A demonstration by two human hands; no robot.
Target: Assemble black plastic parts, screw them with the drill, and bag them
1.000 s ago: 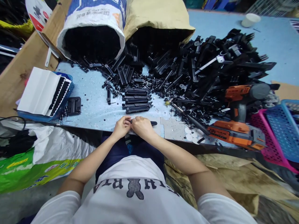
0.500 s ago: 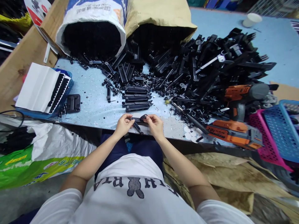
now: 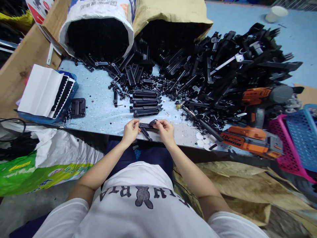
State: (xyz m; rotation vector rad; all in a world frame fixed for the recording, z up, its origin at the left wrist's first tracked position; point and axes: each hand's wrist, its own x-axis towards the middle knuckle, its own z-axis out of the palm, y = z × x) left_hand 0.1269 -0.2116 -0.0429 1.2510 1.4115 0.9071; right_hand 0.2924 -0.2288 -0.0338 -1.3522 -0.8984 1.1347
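Observation:
Between my two hands is a black folding bracket (image 3: 145,125) with a dotted flat piece and an arm that slants down toward me. My left hand (image 3: 131,131) pinches its left end between thumb and fingers. At the right end, the fingers of my right hand (image 3: 165,131) are closed on a rounded dark part of the same bracket. Just beyond my hands, several similar folded black brackets (image 3: 146,103) lie in a stacked row on the blue table (image 3: 99,109).
Loose black parts and screws (image 3: 210,72) heap up behind and to the right. An orange cordless drill (image 3: 252,138) lies at the right edge near a pink basket (image 3: 284,145). A white sack (image 3: 96,15) and a brown paper sack (image 3: 170,11) open toward me. Left stands a blue basket (image 3: 47,120).
My hands stay on the bracket, which keeps nearly the same pose. The view has shifted slightly, so things on the right appear farther right.

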